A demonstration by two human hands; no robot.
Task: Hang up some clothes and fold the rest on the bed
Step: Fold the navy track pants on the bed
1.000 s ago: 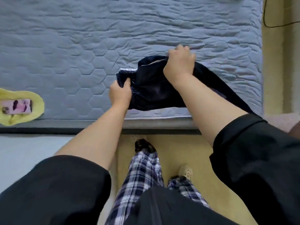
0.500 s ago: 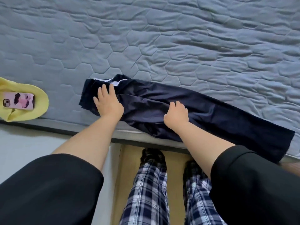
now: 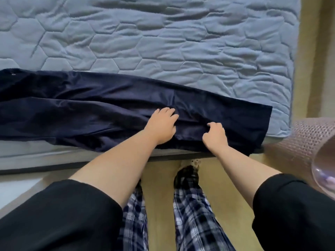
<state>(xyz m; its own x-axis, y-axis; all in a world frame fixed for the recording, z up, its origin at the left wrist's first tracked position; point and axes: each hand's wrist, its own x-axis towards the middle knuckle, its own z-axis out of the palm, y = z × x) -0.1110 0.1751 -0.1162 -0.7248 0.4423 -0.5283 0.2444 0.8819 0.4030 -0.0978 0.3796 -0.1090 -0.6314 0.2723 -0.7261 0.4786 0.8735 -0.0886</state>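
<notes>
Dark navy trousers (image 3: 90, 109) lie stretched out along the near edge of the bed (image 3: 163, 42), legs together, hems at the right near the bed's corner and the waist end cut off at the left. My left hand (image 3: 162, 125) rests on the lower leg part with fingers spread over the fabric. A little to its right, my right hand (image 3: 215, 135) has its fingers curled and pinches a fold of the trouser leg near the mattress edge.
The grey quilted mattress extends far behind the trousers. A brown woven object (image 3: 308, 142) stands by the bed's right corner, with a clear rounded thing (image 3: 324, 171) at the frame edge. My plaid-trousered legs (image 3: 190, 214) stand on the yellowish floor.
Both hands have slid right along the trousers from the waist end toward the hems. The view shifted right too, so the yellow cloth and phone are out of sight.
</notes>
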